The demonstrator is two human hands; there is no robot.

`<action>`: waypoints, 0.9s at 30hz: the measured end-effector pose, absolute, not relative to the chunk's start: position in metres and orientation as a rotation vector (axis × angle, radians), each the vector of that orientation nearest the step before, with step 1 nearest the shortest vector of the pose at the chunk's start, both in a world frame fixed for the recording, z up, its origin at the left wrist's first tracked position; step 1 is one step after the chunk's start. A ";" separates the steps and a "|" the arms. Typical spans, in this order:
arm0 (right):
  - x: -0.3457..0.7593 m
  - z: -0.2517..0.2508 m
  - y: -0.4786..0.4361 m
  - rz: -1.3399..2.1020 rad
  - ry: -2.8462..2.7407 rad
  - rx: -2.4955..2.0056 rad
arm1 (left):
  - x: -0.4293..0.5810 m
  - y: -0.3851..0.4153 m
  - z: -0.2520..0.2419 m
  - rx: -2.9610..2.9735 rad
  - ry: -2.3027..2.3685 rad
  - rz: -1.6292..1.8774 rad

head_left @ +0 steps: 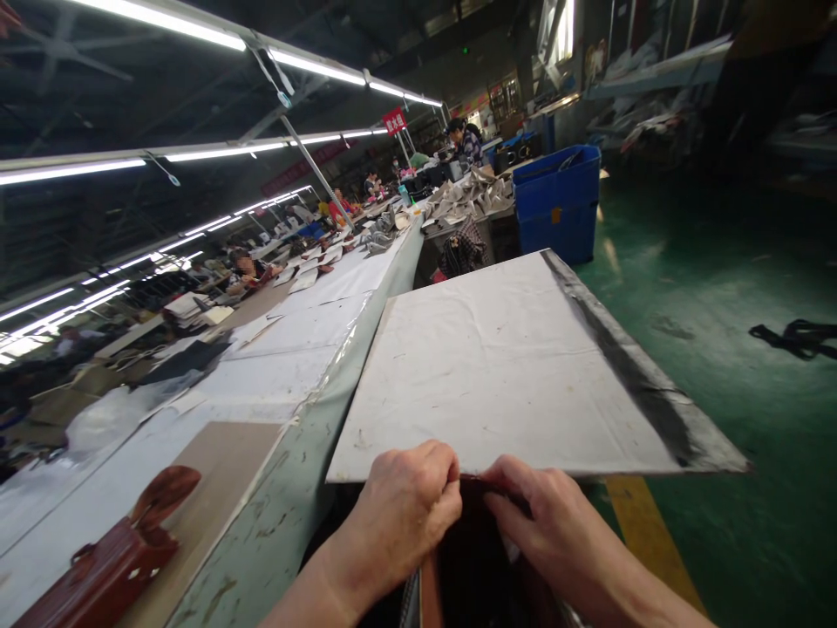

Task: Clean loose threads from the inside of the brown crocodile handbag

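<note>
My left hand [406, 499] is closed, fingers pinched on the upper edge of a dark brown leather bag [469, 563]. On the other side of that edge, my right hand [546, 510] grips with thumb and fingers. The bag hangs below the near edge of a white-covered board [484, 375], its dark inside facing up between my hands. Much of its lower part is in shadow or cut off by the frame. At the lower left, a glossy reddish-brown leather bag [98, 571] with a raised flap lies on a tan sheet [228, 462].
A long white-covered worktable [314, 336] runs away on the left, with leather pieces and plastic film. A blue bin [555, 205] stands beyond the board. Black straps [794, 337] lie on the green floor [706, 288]. A person [466, 142] works farther back, others along the tables.
</note>
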State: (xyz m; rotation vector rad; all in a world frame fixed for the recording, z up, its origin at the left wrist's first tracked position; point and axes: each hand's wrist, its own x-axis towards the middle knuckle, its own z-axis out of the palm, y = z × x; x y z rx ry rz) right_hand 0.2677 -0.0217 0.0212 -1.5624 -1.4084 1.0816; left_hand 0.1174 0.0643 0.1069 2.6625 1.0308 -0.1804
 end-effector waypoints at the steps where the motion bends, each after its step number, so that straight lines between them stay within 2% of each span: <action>1: 0.268 0.022 -0.022 1.087 -1.410 -1.555 | 0.118 0.064 0.107 2.701 1.017 -0.208; 11: 0.269 0.022 -0.015 1.129 -1.365 -1.544 | 0.122 0.061 0.114 2.894 0.891 -0.613; 27: 0.271 0.017 -0.008 1.174 -1.288 -1.540 | 0.121 0.065 0.104 2.885 0.795 -0.615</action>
